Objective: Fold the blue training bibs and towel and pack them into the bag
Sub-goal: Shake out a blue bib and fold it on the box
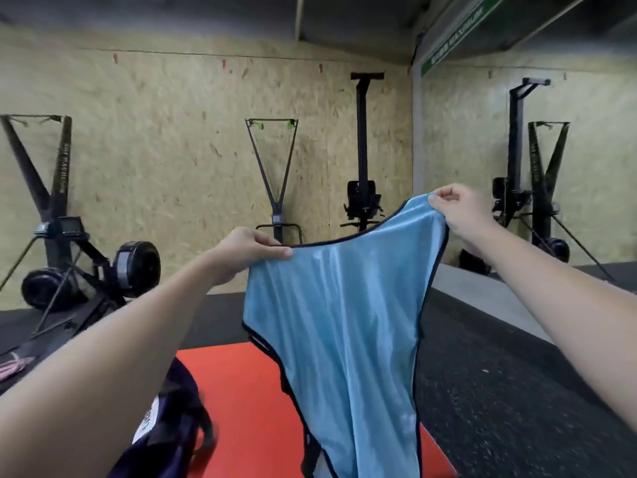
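A red mat (241, 401) lay across the lower middle of the frame, spread flat on a dark speckled floor (499, 391). On the mat's left part, toward the lower left of the frame, sat a dark purple bag (172, 426) with a white patch and black straps. Farther back on the floor, black exercise machines stood along the chipboard wall: 1 at the left edge (69, 257), 2 near the centre (275, 208) and 1 at the right (537, 208). A pale raised strip (489, 305) ran diagonally across the floor at the right.
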`<control>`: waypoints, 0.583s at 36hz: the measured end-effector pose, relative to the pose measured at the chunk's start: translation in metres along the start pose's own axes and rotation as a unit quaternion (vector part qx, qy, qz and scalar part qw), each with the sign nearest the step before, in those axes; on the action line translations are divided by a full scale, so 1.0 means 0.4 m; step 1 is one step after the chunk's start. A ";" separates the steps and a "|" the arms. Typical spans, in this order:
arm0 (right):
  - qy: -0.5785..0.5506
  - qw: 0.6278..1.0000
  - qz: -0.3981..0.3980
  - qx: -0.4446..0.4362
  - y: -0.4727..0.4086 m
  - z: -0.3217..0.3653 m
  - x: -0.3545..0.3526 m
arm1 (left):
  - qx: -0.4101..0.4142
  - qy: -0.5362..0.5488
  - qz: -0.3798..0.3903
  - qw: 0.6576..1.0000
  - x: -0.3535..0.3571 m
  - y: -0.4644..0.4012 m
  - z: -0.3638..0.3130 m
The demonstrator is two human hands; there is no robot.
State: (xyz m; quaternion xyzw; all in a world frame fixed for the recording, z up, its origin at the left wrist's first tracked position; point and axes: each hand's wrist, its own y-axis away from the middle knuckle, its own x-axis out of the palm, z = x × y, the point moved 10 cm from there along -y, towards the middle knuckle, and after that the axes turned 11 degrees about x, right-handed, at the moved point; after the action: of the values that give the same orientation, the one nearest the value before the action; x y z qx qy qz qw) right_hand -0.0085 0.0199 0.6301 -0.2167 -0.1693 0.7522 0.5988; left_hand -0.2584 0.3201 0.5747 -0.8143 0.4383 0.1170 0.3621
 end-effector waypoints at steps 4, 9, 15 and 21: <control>-0.007 1.000 0.024 0.001 -0.013 0.006 0.047 | -0.010 -0.021 0.011 1.000 -0.108 -0.001 0.014; 0.054 0.994 0.095 -0.020 -0.019 0.014 0.140 | -0.024 -0.052 -0.005 0.998 -0.208 -0.016 0.044; 0.152 0.973 0.171 -0.022 -0.050 -0.014 0.276 | -0.047 -0.134 -0.030 0.989 -0.287 -0.093 0.115; 0.370 0.908 0.174 -0.085 -0.128 -0.134 0.460 | -0.074 -0.303 -0.001 0.950 -0.280 -0.211 0.267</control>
State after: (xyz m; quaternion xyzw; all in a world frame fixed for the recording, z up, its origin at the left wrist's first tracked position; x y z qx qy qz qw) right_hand 0.0273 0.2104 0.5883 -0.5557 0.0420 0.6931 0.4572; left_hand -0.2435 0.4943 0.5966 -0.7652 0.2973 0.3899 0.4172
